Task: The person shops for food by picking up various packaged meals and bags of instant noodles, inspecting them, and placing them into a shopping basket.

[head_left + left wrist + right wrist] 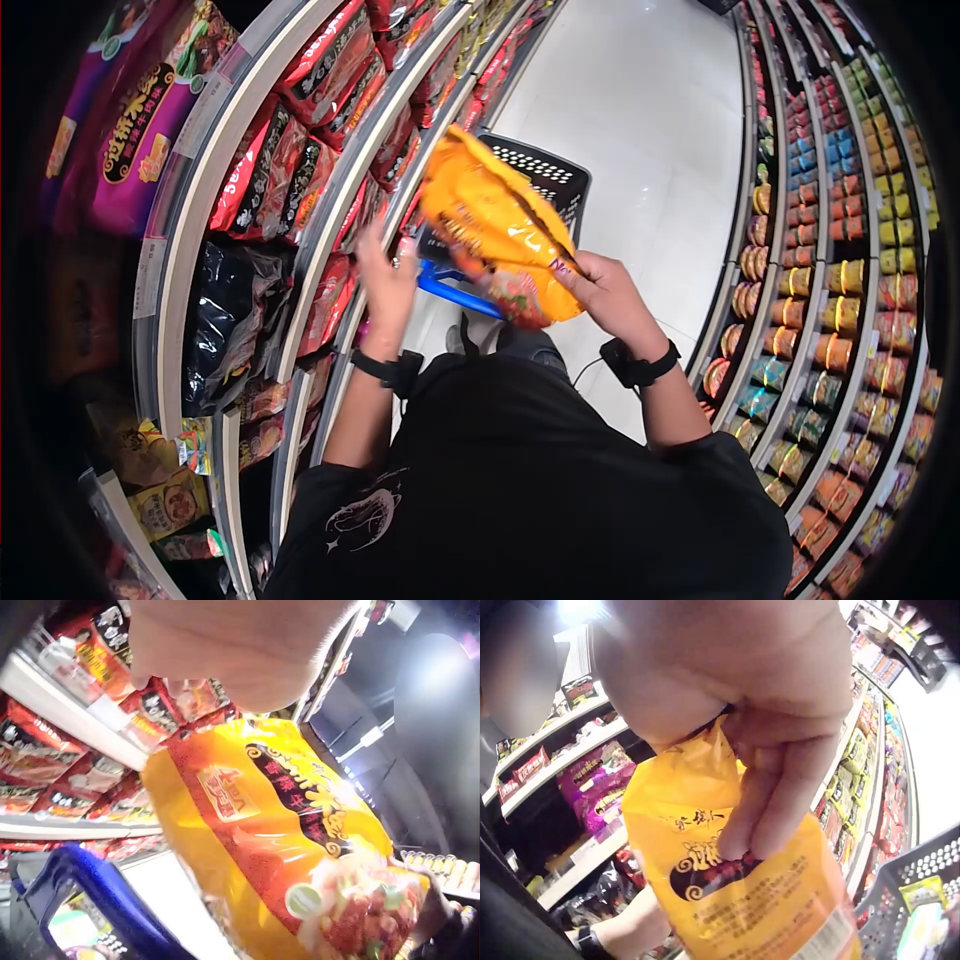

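My right hand pinches one edge of a large yellow bag of instant noodles, which hangs tilted in front of my body. From close up in the right wrist view, the thumb and fingers close over its gathered top corner. Printed text and a barcode show on that side. Toward the left wrist the bag turns its front, with a red band and a food picture. My left hand is raised beside the bag on the shelf side, fingers extended and holding nothing.
Beneath the bag is a black shopping basket with a blue handle; a few packets lie inside. Shelves of red noodle bags rise close on the left. Tubs line the right shelves, with pale floor between.
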`<state>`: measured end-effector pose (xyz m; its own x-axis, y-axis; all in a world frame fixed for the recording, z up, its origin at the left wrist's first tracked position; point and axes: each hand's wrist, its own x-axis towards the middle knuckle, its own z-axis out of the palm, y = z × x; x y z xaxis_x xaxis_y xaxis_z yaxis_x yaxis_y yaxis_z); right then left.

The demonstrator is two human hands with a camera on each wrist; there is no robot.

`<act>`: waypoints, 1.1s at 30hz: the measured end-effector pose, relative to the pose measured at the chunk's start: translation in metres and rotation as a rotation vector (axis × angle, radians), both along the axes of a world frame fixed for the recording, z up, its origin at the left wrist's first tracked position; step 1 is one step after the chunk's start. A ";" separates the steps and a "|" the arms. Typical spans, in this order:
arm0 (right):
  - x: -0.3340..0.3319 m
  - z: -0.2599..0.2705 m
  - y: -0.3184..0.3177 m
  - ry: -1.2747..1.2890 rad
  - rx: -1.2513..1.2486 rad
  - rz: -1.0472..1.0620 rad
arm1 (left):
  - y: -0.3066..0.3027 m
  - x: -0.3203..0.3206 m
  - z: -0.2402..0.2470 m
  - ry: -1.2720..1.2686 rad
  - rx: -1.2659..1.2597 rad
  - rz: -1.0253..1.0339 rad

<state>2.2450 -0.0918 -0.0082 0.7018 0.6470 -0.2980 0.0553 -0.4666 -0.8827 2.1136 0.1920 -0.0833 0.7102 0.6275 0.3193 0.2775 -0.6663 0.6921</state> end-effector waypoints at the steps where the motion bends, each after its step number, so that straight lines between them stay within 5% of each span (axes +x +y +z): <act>1: 0.010 -0.010 0.001 0.017 0.014 0.005 | -0.009 -0.002 -0.018 0.074 -0.066 -0.124; 3: 0.030 -0.032 0.007 -0.292 -0.193 0.060 | -0.023 -0.010 -0.043 0.313 -0.084 -0.446; 5: 0.048 -0.069 0.015 -0.274 -0.240 0.028 | -0.037 -0.008 -0.046 0.391 0.043 -0.463; 11: 0.105 -0.241 0.044 0.040 -0.205 -0.202 | -0.036 0.004 -0.055 0.540 -0.012 -0.356; 15: 0.109 -0.308 0.069 0.359 -0.268 -0.207 | -0.042 0.004 -0.061 0.450 0.023 -0.250; 18: 0.097 -0.347 0.097 0.563 -0.055 -0.380 | -0.043 0.005 -0.060 0.445 -0.009 -0.214; 21: 0.085 -0.335 0.114 0.855 0.035 -0.515 | -0.044 0.005 -0.060 0.436 -0.047 -0.186; 22: 0.085 -0.348 0.115 0.895 -0.135 -0.464 | -0.046 0.005 -0.059 0.428 -0.029 -0.179; 25: 0.078 -0.380 0.096 0.679 -0.454 -0.035 | -0.048 0.004 -0.061 0.419 -0.006 -0.164; 27: 0.075 -0.364 0.076 0.443 -0.416 0.096 | -0.049 0.005 -0.063 0.413 0.005 -0.160; 33: 0.070 -0.349 0.017 0.582 -0.230 0.042 | -0.055 0.006 -0.063 0.358 0.025 -0.154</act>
<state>2.3148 -0.0744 -0.3571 0.3578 0.5444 -0.7587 -0.3818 -0.6562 -0.6509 2.1191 0.1372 -0.1468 0.8645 0.5003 0.0482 0.3941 -0.7342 0.5529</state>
